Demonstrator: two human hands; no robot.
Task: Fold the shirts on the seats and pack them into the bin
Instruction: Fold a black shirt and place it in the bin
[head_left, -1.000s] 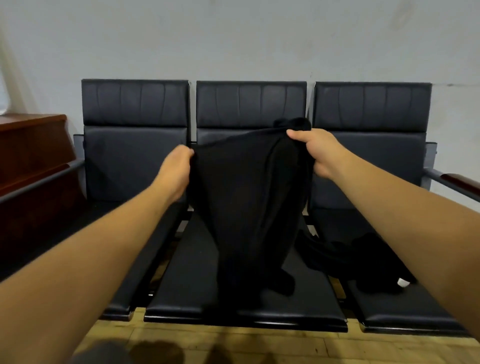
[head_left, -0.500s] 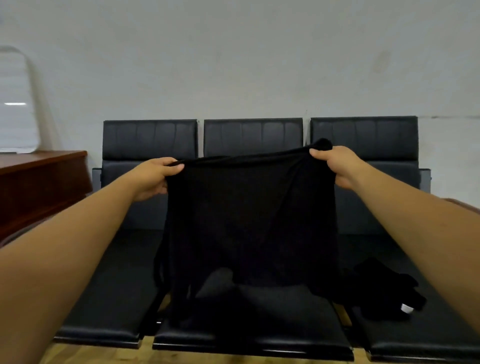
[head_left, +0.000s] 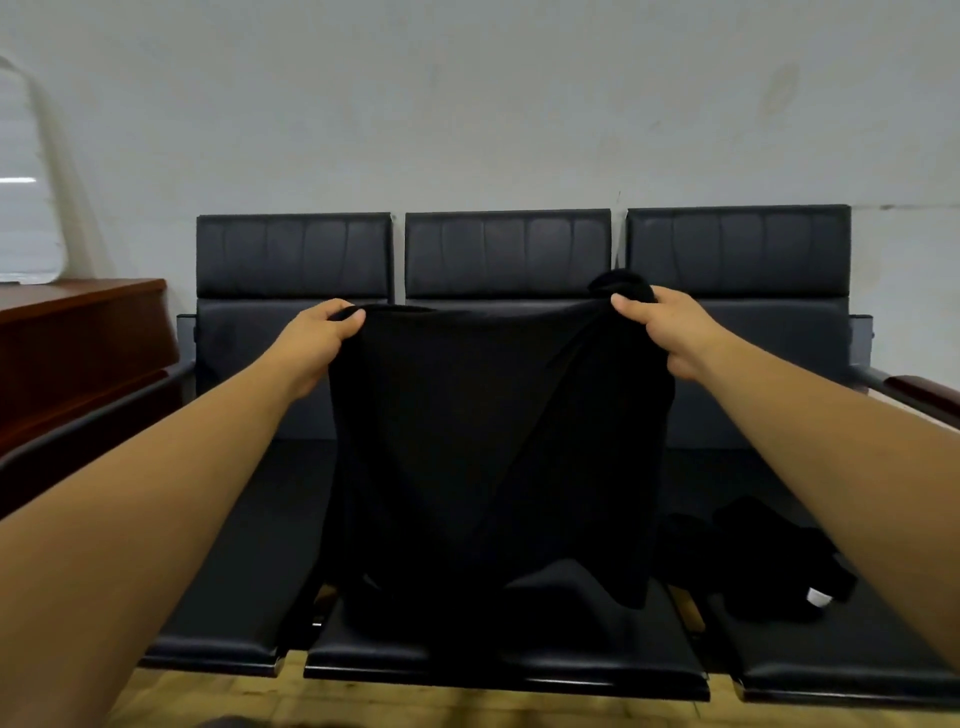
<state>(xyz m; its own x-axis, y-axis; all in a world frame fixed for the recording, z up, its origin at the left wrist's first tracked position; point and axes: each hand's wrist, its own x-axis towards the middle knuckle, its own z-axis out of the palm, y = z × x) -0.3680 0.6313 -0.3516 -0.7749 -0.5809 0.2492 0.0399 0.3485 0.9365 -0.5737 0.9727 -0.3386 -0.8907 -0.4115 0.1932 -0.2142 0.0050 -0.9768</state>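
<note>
A black shirt hangs spread in the air over the middle seat of a row of three black seats. My left hand grips its top left edge and my right hand grips its top right edge, where some cloth bunches above the fingers. The lower hem hangs down to the seat cushion. A second black garment with a small white tag lies crumpled on the right seat. No bin is in view.
A dark wooden cabinet stands left of the seats, with a pale rounded object above it. Armrests stick out at both ends of the row. A grey wall is behind and a wooden floor lies below.
My hands pulled apart and stretched the shirt wide from a narrow bunched drape. It stays spread over the middle seat, and the view has shifted slightly.
</note>
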